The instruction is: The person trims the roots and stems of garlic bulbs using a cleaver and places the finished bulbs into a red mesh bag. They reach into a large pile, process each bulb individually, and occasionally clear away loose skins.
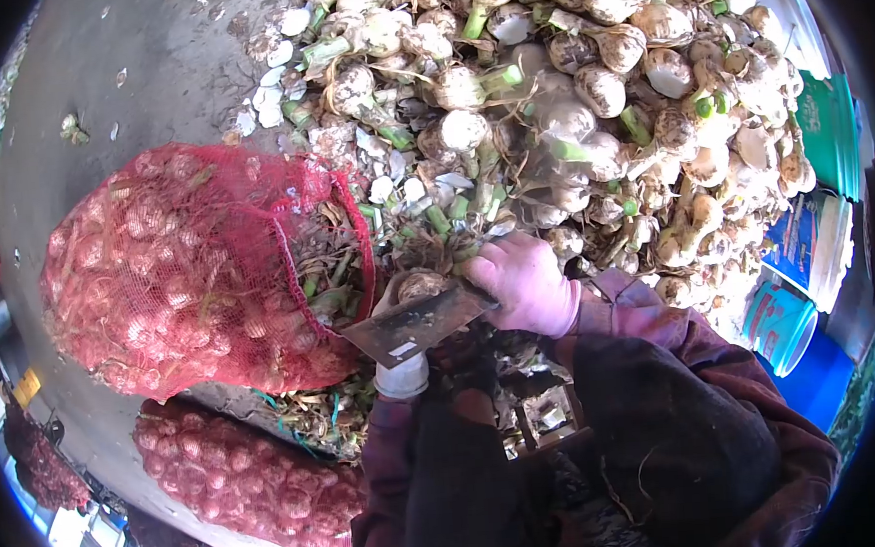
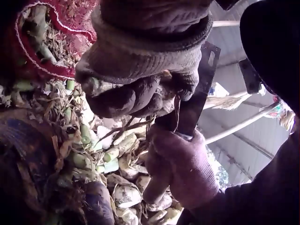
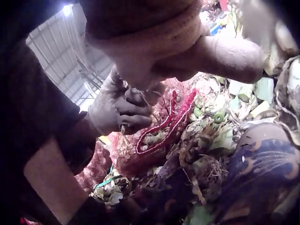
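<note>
A pinkish glove covers the right hand, whose fingers curl round the handle end of a broad cleaver. The blade stretches leftward over the left hand, which wears a pale glove and is partly hidden beneath it. A garlic bulb with dirt on its skin shows just beyond the blade, in the left hand's grip. From the left wrist view, the left fingers curl round the bulb, with the cleaver close beside them. Cut stalks lie beyond both hands.
A large heap of garlic spreads ahead and right. To the left lies a red mesh sack full of bulbs, its mouth facing the hands; another full sack lies nearer. Stalk scraps litter the ground. Buckets stand at right.
</note>
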Demonstrator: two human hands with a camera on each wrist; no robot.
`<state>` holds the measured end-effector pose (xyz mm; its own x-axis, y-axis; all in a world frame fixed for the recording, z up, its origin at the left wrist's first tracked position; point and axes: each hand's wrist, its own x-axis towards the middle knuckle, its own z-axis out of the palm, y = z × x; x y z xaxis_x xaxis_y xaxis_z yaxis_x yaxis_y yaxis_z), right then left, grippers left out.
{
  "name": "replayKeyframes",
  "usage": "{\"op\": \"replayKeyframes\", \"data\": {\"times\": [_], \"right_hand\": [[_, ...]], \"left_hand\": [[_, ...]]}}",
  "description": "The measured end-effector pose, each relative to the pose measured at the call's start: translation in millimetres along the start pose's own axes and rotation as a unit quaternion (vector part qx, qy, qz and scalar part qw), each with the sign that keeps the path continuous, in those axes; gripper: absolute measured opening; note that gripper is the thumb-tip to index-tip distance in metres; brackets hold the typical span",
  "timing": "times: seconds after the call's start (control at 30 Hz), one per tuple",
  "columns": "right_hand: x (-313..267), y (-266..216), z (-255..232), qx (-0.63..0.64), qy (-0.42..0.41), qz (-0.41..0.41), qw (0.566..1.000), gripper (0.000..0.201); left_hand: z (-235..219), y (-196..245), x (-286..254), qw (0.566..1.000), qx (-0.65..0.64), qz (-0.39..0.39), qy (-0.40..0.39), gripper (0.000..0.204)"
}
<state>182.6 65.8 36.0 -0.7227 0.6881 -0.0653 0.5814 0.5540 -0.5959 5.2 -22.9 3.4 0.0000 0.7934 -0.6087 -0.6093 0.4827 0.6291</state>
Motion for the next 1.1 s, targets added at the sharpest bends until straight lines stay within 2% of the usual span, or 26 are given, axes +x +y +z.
{"op": "replayKeyframes", "data": {"times": [0.03,0.07,0.13,0.17,0.2,0.23,0.27,0.33,0.37,0.4,0.47,0.5,0.53,0.57,0.6,0.67,0.7,0.73,0.77,0.8,0.83,0.87,0.93,1.03,1.07,1.1], "right_hand": [[0.6,-1.2,-2.7,-0.008,-0.007,0.003,1.000,0.032],[2.2,-2.3,-5.5,-0.006,-0.006,0.002,1.000,0.032],[3.4,-4.9,-8.5,-0.020,0.021,-0.018,0.999,0.027],[1.9,-1.4,-0.8,-0.029,0.013,0.060,0.998,0.024],[0.0,10.5,10.2,-0.040,0.004,0.133,0.990,0.021],[-9.7,32.7,17.3,0.002,0.089,0.204,0.975,0.010],[-10.8,25.8,-0.1,-0.007,0.122,0.259,0.958,0.010],[-12.2,11.8,-16.0,0.103,0.125,0.230,0.960,0.011],[-10.3,7.8,-16.9,0.144,0.087,0.242,0.955,0.010],[-3.7,6.1,-19.0,0.182,0.050,0.246,0.951,0.010],[-1.6,3.1,-14.0,0.229,0.030,0.224,0.947,0.009],[-3.1,5.6,-6.4,0.256,0.011,0.212,0.943,0.009],[-4.1,7.9,-2.0,0.282,-0.011,0.200,0.938,0.009],[-1.9,7.6,-7.0,0.292,-0.045,0.220,0.930,0.010],[-1.6,8.1,-9.4,0.289,-0.048,0.221,0.930,0.010],[0.3,7.5,-10.4,0.273,-0.008,0.234,0.933,0.012],[-1.0,6.7,-5.1,0.262,0.009,0.237,0.936,0.015],[-0.2,5.4,-6.0,0.263,0.010,0.235,0.936,0.015],[0.5,3.3,-9.2,0.224,-0.021,0.236,0.945,0.015],[1.6,2.1,-12.6,0.183,-0.051,0.236,0.953,0.016],[2.9,0.9,-15.4,0.183,-0.050,0.235,0.953,0.016],[3.8,-0.8,-18.0,0.173,-0.030,0.223,0.959,0.016],[5.9,-0.5,-19.5,0.162,-0.010,0.210,0.964,0.017],[5.2,6.4,-12.0,0.128,0.038,0.176,0.975,0.018],[1.1,10.5,-4.5,0.131,0.011,0.204,0.970,0.019],[-3.6,14.4,-1.1,0.134,-0.016,0.232,0.963,0.020]], "left_hand": [[8.3,1.4,-7.4,0.990,0.116,0.053,0.053,0.028],[11.8,5.3,-12.2,0.990,0.119,0.054,0.053,0.028],[13.5,9.8,-25.4,0.977,0.168,0.120,0.047,0.031],[-15.6,-9.0,-45.9,0.990,0.128,0.063,0.009,0.041],[-3.2,9.1,-54.6,0.982,-0.175,-0.018,0.073,0.054],[6.8,26.9,-53.4,0.982,-0.172,-0.016,0.072,0.054],[16.0,44.2,-48.1,0.997,-0.061,0.014,0.052,0.057],[31.8,69.4,-34.3,0.985,0.168,0.040,-0.003,0.068],[42.7,72.0,-16.0,0.963,0.209,0.168,-0.040,0.067],[44.1,65.7,-7.8,0.949,0.251,0.188,-0.014,0.069],[45.7,53.3,10.3,0.935,0.246,0.256,0.000,0.071],[49.5,56.2,15.7,0.936,0.241,0.257,-0.004,0.071],[52.6,62.1,18.1,0.813,0.468,0.344,0.050,0.071],[55.5,66.0,17.7,0.628,0.659,0.400,0.102,0.071],[52.9,61.5,19.0,0.632,0.656,0.399,0.103,0.071],[41.6,49.7,21.6,0.740,0.597,0.298,0.082,0.070],[38.7,44.7,20.8,0.847,0.462,0.258,0.043,0.067],[38.8,39.4,18.6,0.928,0.300,0.222,0.001,0.057],[33.0,37.0,14.7,0.980,0.128,0.149,-0.026,0.051],[28.4,35.6,13.0,0.995,-0.049,0.070,-0.053,0.045],[25.7,34.0,16.6,0.971,-0.231,-0.054,-0.015,0.038],[26.0,32.3,15.2,0.971,-0.231,-0.054,-0.014,0.038],[30.2,26.4,11.9,0.998,-0.021,0.022,0.047,0.033],[23.6,22.3,8.1,0.999,0.002,0.021,0.049,0.035],[18.3,24.3,4.3,0.999,0.035,0.014,0.034,0.039],[15.0,31.1,1.0,0.999,-0.015,0.021,0.026,0.034]]}}
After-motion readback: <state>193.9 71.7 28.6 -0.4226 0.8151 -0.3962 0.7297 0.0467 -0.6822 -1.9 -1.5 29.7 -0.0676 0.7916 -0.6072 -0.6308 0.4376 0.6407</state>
